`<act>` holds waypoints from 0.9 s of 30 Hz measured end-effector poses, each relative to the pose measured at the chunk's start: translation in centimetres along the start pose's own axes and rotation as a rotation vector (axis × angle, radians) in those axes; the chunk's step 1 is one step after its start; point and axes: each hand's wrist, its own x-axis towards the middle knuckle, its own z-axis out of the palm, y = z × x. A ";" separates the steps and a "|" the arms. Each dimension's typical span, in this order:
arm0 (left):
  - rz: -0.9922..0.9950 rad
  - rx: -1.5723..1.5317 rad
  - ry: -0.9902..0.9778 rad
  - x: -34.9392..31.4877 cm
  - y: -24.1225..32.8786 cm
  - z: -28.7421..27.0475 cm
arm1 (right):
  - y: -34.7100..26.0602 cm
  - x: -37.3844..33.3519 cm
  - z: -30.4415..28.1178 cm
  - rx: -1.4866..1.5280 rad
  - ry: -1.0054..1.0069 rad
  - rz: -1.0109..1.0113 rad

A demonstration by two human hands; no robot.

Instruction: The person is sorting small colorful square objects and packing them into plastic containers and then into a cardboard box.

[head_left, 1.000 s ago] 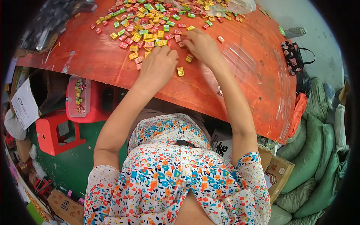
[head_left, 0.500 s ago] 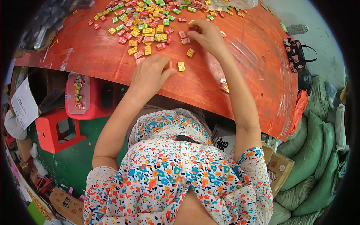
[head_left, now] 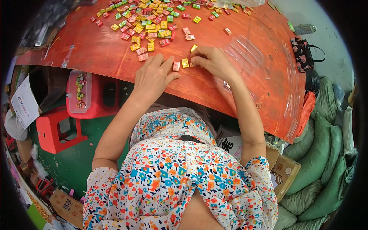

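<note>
Two small boxes, one pink (head_left: 176, 66) and one yellow (head_left: 185, 63), stand side by side near the table's front edge. My left hand (head_left: 153, 74) rests just left of them, thumb apart from its fingers, the index finger beside the pink box. My right hand (head_left: 216, 63) is bent over the right end of this pair, its fingers closed at a third small box (head_left: 192, 65), mostly covered. Another yellow box (head_left: 194, 48) lies by its knuckles. Under the right forearm, a clear plastic piece (head_left: 227, 85) shows in part.
A large heap of red, pink, yellow and green boxes (head_left: 153, 23) covers the far part of the red table (head_left: 111, 61). Clear plastic trays (head_left: 245, 53) lie to the right. Below left, a plastic tub (head_left: 79, 94) sits on a red stool; green sacks (head_left: 314, 153) are piled at right.
My right hand has come nearer from the far boxes, down to the row. A pink box now stands left of the yellow one, beside my left hand.
</note>
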 end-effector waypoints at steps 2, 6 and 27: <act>0.045 -0.077 0.034 0.2 -0.2 0.6 | 0.2 0.1 0.4 -0.013 0.026 0.000; 0.036 -0.248 -0.053 1.7 -0.5 1.1 | 0.4 0.0 1.6 -0.187 0.168 -0.138; 0.015 -0.050 0.094 1.7 1.4 2.1 | 1.0 -1.3 1.1 -0.259 0.175 -0.406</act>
